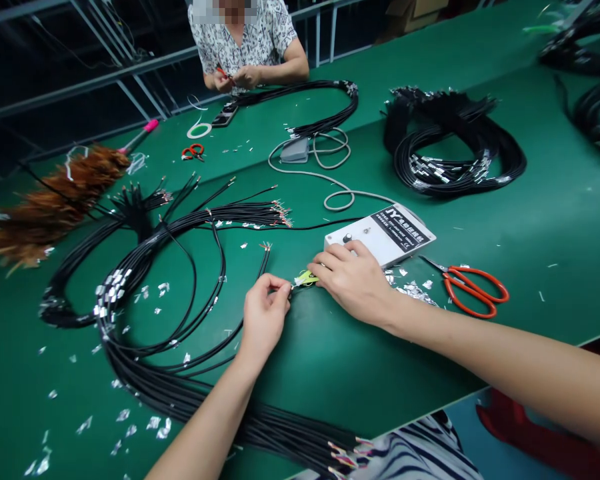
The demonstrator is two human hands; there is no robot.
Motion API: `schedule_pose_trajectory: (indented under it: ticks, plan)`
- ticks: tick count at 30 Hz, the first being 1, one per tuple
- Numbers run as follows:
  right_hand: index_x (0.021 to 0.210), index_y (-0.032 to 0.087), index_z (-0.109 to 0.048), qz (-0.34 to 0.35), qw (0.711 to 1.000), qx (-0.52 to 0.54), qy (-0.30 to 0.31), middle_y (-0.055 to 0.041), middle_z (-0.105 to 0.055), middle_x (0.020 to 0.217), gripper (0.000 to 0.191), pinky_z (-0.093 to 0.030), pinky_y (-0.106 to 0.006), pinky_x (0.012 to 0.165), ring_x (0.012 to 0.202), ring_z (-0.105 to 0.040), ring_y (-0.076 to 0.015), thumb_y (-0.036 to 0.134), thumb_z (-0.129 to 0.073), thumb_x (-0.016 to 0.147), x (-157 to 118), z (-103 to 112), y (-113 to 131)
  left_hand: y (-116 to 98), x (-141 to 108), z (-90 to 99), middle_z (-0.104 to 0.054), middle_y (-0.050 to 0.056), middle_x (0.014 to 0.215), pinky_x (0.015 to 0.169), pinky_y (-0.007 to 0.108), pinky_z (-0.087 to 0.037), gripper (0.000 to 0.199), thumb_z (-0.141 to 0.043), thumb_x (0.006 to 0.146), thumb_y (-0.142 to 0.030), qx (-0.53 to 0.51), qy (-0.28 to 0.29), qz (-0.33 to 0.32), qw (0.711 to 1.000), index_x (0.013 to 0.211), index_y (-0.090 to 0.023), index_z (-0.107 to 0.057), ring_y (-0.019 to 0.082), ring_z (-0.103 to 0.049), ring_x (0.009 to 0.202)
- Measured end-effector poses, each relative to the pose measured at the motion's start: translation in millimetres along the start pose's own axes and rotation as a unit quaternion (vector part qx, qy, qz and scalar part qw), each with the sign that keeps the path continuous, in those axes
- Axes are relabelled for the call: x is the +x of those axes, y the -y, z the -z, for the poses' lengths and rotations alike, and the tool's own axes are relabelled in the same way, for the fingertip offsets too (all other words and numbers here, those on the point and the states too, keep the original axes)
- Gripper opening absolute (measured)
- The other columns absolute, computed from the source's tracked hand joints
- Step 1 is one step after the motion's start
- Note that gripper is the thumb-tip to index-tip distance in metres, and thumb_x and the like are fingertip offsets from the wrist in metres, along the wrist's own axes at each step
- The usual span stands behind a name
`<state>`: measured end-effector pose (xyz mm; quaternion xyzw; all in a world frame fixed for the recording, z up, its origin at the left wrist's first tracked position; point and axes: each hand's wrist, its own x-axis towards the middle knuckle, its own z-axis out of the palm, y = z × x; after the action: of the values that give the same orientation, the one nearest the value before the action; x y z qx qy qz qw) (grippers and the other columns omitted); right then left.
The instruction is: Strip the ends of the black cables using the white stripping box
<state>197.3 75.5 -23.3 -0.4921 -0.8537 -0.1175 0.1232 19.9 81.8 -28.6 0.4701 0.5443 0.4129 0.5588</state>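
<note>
My left hand (266,313) is closed in a pinch on the end of a black cable, whose tip points right. Over the front of a white machine box (383,233) with a black label, my right hand (355,283) rests with bent fingers. Its fingertips touch a small yellow-green part (307,277) that sticks out from the box's left side, facing the cable end. Whether the fingers grip that part I cannot tell. A bundle of black cables (175,393) curves below and left of my left hand.
Red-handled scissors (475,290) and foil scraps (417,291) lie right of the box. A grey cord runs to a foot pedal (295,151). Coiled cables (455,143) lie farther back. Across the table a person (245,50) holds something orange. A brown feather duster (55,200) lies left.
</note>
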Motion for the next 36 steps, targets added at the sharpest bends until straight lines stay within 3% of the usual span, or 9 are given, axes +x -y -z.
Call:
schedule_pose_trajectory:
  ticks: [6, 21, 31, 36]
  plan:
    - [0.078, 0.017, -0.068, 0.016, 1.0, -0.001, 0.002, -0.0029, -0.07, 0.078, 0.017, -0.024, -0.036, 0.076, 0.08, -0.05, -0.0204, 0.015, -0.059, 0.092, 4.9, -1.5, -6.8, 4.8, 5.1, -1.0, -0.048, -0.007, 0.054, 0.039, 0.016, -0.027, 0.018, -0.067, 0.069, -0.03, 0.029, -0.008, -0.004, 1.0, 0.068, -0.017, -0.054, 0.005, -0.039, 0.04]
    - [0.087, 0.018, -0.07, -0.004, 0.999, 0.011, 0.04, -0.0036, -0.071, 0.087, 0.007, -0.022, -0.039, 0.079, 0.084, -0.053, -0.0225, 0.014, -0.064, 0.088, 6.1, 4.9, -4.1, 15.9, 8.2, -3.6, -0.051, -0.005, 0.058, 0.044, 0.02, -0.031, 0.013, -0.063, 0.076, -0.029, 0.105, -0.026, -0.043, 0.993, 0.071, -0.019, -0.055, 0.009, -0.044, 0.045]
    - [0.086, 0.018, -0.068, -0.005, 0.999, 0.016, 0.035, -0.0023, -0.071, 0.086, 0.009, -0.022, -0.039, 0.081, 0.086, -0.053, -0.0213, 0.013, -0.061, 0.09, 6.5, 4.8, -3.9, 17.3, 8.2, -2.7, -0.05, -0.005, 0.058, 0.042, 0.021, -0.028, 0.013, -0.058, 0.077, -0.03, 0.122, -0.019, -0.061, 0.99, 0.072, -0.019, -0.054, 0.008, -0.041, 0.042]
    - [0.083, 0.018, -0.066, -0.014, 0.999, 0.012, 0.038, -0.0021, -0.07, 0.084, 0.012, -0.022, -0.04, 0.084, 0.087, -0.054, -0.0215, 0.01, -0.06, 0.089, 8.1, 3.6, -0.8, 17.1, 9.6, -2.8, -0.051, -0.004, 0.058, 0.044, 0.021, -0.033, 0.011, -0.057, 0.078, -0.028, 0.136, -0.02, -0.07, 0.988, 0.072, -0.019, -0.054, 0.009, -0.044, 0.044]
